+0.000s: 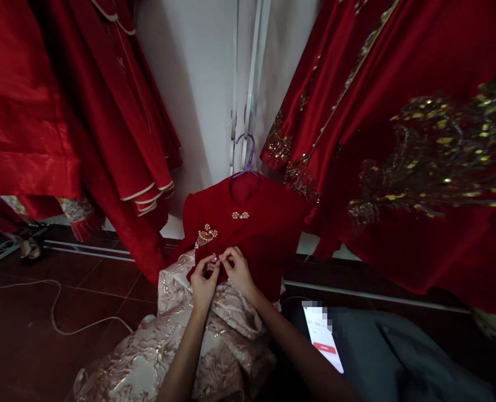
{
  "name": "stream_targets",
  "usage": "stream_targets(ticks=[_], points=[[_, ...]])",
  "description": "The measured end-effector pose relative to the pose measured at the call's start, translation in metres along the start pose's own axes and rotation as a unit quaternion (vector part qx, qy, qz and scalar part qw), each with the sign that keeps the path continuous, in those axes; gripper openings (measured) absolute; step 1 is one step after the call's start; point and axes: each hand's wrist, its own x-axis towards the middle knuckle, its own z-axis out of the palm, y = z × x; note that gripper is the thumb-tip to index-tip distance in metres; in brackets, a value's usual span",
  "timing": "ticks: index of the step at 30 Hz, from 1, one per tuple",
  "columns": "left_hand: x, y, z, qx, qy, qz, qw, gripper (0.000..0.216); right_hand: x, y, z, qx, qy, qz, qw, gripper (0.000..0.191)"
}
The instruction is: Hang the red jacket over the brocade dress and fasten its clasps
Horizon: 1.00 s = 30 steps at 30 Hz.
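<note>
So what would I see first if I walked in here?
Red everywhere: a big red gown glittering with gold hangs on the right, more red skirts on the left. In the middle, a small red dress hangs on a purple hanger, with the left hand and right hand pinching its front.
</note>
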Motion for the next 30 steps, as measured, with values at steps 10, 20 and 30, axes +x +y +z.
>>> stream_targets(ticks=[10, 20, 30], points=[[-0.003, 0.006, -0.001, 0.062, -0.028, 0.045, 0.997, 0.028, -0.025, 0.0, 0.007, -0.022, 0.126, -0.067, 0.99, 0.013], [-0.005, 0.005, -0.002, 0.09, -0.017, 0.058, 0.994, 0.025, -0.027, 0.006, 0.008, -0.044, 0.135, -0.074, 0.987, 0.014], [-0.005, 0.01, -0.002, 0.093, -0.027, 0.061, 0.993, 0.021, -0.027, 0.008, 0.008, -0.045, 0.138, -0.079, 0.986, 0.016]])
